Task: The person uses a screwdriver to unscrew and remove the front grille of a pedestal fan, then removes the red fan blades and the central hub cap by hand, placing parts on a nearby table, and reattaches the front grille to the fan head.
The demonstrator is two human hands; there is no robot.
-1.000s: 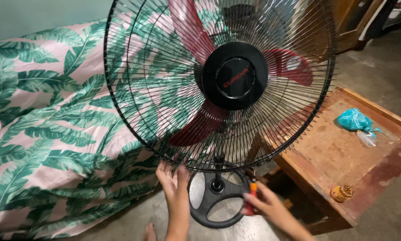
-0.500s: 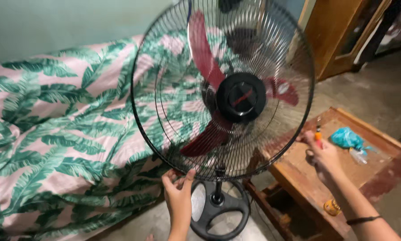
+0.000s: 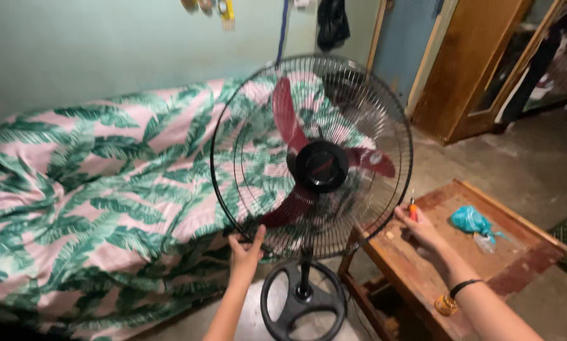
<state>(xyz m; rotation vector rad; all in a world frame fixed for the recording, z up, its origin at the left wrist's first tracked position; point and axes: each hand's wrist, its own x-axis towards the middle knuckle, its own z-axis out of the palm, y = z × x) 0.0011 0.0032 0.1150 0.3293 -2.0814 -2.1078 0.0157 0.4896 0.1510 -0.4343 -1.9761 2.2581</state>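
Stand fan [image 3: 312,164] is set on the floor between the bed and a low wooden table [image 3: 517,252]. The wire guard's lower rim [image 3: 258,243] is pinched by the left hand [image 3: 245,252], fingers curled closed on it. A small orange-handled screwdriver [image 3: 412,209] is gripped in the right hand [image 3: 422,230] at the guard's right edge.

Guard is best kept steadied low while the tool is worked at the rim. Clearance is tight: table corner just beside the round base [image 3: 302,306]. A teal bag [image 3: 473,221] and a small jar [image 3: 446,305] are left on the table.
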